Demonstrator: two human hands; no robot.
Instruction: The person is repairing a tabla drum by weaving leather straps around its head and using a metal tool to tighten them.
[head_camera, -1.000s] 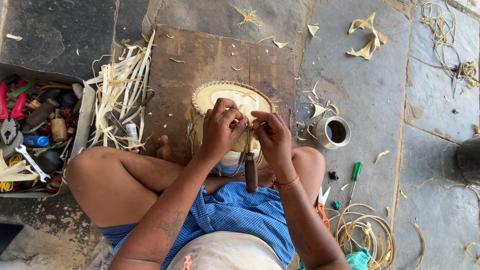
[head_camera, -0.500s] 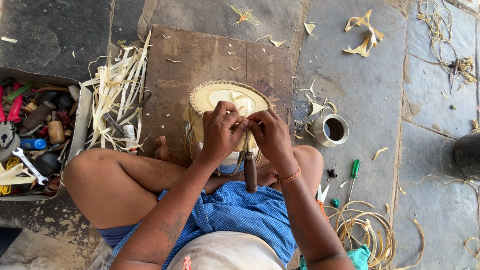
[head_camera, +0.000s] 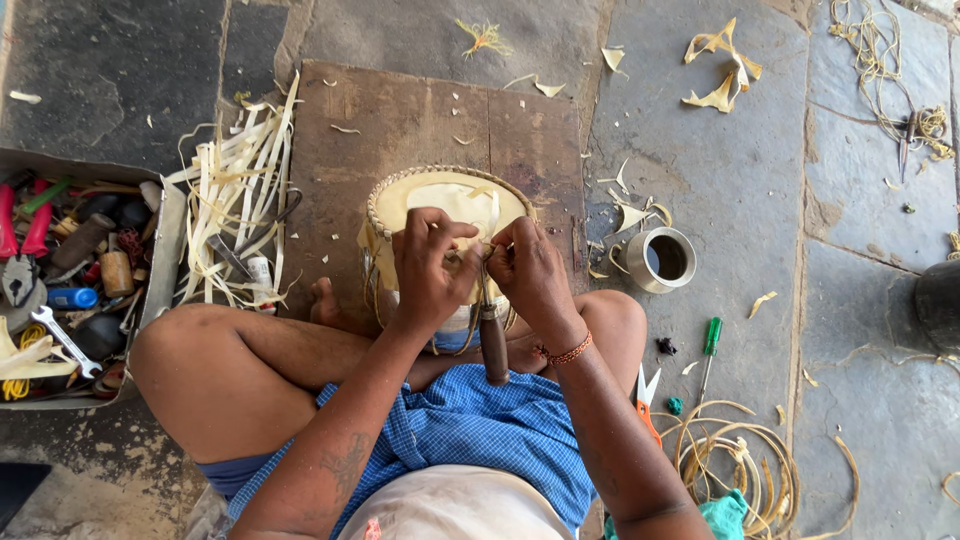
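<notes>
Rim lacing under way on the drum (head_camera: 450, 200).
Both hands, left hand (head_camera: 428, 268) and right hand (head_camera: 527, 268), are together, pinching a strip at the near edge (wooden-handled tool (head_camera: 492, 335) tucked under); loose strips (head_camera: 235, 195) wait left.

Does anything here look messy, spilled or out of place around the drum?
Mostly scatter: pale strip offcuts litter the stone floor, loose strips spill off the wooden board, and orange-handled scissors lie open beside the right knee. The metal cup stands upright, nothing spilled.

A woven basket (head_camera: 445, 205) is set on a wooden board (head_camera: 400, 120), with a toolbox (head_camera: 165, 250) left and a metal cup (head_camera: 662, 260) right.
</notes>
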